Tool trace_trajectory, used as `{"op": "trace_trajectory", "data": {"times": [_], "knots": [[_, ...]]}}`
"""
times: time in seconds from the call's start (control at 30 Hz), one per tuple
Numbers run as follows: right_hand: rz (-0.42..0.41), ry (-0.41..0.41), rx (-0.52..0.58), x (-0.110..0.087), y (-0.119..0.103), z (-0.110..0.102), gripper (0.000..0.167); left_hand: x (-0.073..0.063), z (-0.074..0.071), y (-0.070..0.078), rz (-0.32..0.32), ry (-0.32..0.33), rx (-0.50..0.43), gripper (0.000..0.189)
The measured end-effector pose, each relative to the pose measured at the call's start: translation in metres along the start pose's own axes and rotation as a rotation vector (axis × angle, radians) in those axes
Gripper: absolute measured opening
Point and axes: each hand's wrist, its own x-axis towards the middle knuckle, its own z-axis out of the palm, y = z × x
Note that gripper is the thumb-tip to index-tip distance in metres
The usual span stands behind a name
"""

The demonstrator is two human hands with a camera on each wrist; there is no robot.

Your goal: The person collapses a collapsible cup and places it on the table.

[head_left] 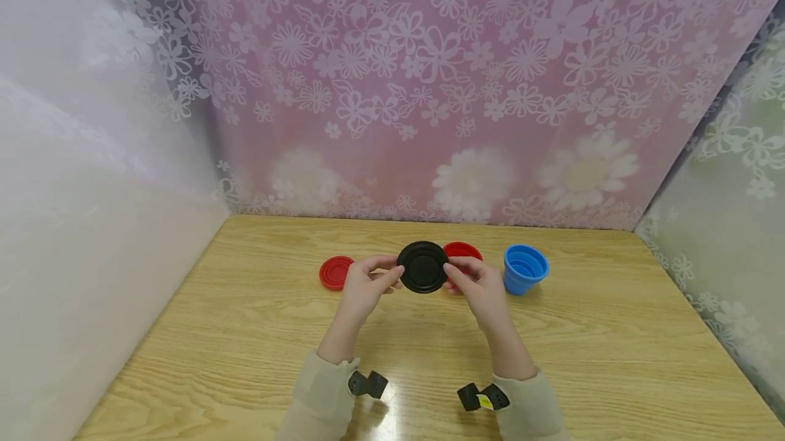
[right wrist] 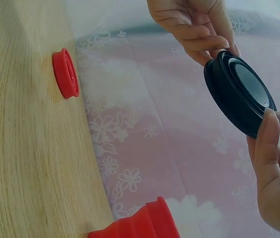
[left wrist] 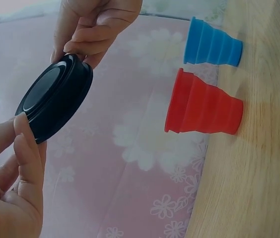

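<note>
A black collapsible cup (head_left: 422,267), folded flat into a disc, is held up above the table by both hands. The left hand (head_left: 360,289) pinches its left rim between thumb and fingers. On the opposite rim, the right hand (head_left: 486,291) pinches it the same way. Both wrist views show the disc tilted, the cup (left wrist: 55,99) between the two hands. Behind the right hand an expanded red cup (left wrist: 204,104) stands upright, partly hidden in the head view. A flattened red cup (head_left: 334,272) lies left of the left hand, its right edge near the fingers.
An expanded blue cup (head_left: 525,269) stands upright to the right of the right hand. The wooden table (head_left: 423,359) meets a pink flowered sheet (head_left: 392,120) at the back. Pale sheets (head_left: 92,223) rise at both sides.
</note>
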Motion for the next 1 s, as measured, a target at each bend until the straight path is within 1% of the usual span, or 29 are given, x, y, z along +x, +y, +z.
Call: {"op": "trace_trajectory", "data": {"times": [0.1,0.33,0.47,0.63,0.73,0.87,1.0], "knots": [[0.006,-0.007,0.021,0.000,0.000,0.000,0.028,-0.001,0.000,0.001,-0.018,-0.006,-0.032,0.027],[0.013,-0.004,0.048,-0.001,0.000,0.000,0.028,-0.012,0.003,0.025,-0.001,-0.010,-0.057,0.025],[0.022,0.008,0.072,-0.001,-0.002,0.000,0.028,-0.011,0.002,0.023,0.004,-0.009,-0.065,0.025],[0.015,0.030,0.094,-0.001,-0.002,0.000,0.026,-0.010,0.002,0.022,0.013,-0.009,-0.041,0.023],[0.006,0.045,0.100,0.000,-0.001,0.000,0.025,-0.006,0.001,0.014,0.007,-0.004,-0.037,0.023],[-0.002,0.067,0.114,0.001,0.000,0.001,0.024,0.000,-0.001,0.001,0.000,0.004,-0.053,0.023],[-0.005,0.083,0.120,0.002,0.001,0.002,0.023,0.001,0.000,-0.002,0.017,0.013,-0.058,0.026]]}}
